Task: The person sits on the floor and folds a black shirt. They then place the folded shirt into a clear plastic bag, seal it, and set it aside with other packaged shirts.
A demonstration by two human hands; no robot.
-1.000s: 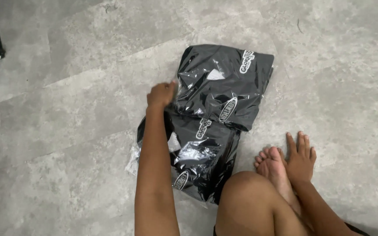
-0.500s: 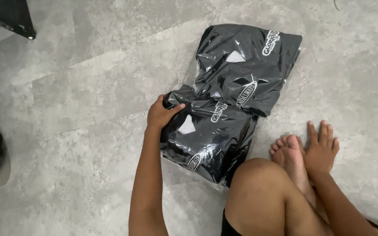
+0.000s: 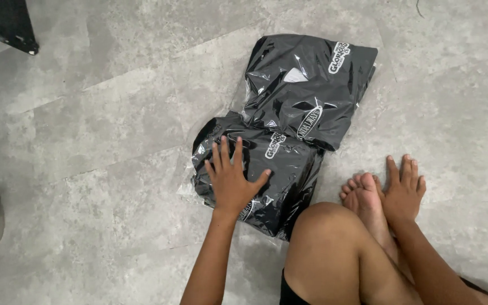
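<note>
From the head view, your left hand [image 3: 231, 182] lies flat on the near bag [image 3: 255, 175], fingers [image 3: 221, 155] spread wide and pointing away from you, palm pressing the top; it grips nothing. The bag sits directly under those fingers, on the floor [image 3: 97, 130] just ahead of your bent knee [image 3: 326, 226]. Its long axis runs from your left toward your right, across the line of your forearm. Your left hand is the nearer one by far.

Your right hand [image 3: 403, 189] rests open on the floor beside your foot [image 3: 365, 197], fingers splayed, holding nothing, apart from the bags.

A far bag [image 3: 312, 90] lies beyond the near one, its near edge overlapping it, tilted toward the upper right.

Both are clear, glossy plastic sleeves around folded black cloth: soft, flat, roughly rectangular, crinkled and slick, with bright glare on the wrinkles. The clear film's edge sticks out past the cloth at the near bag's left side. The floor is grey, mottled, matte stone or concrete slabs with thin seams.
</note>
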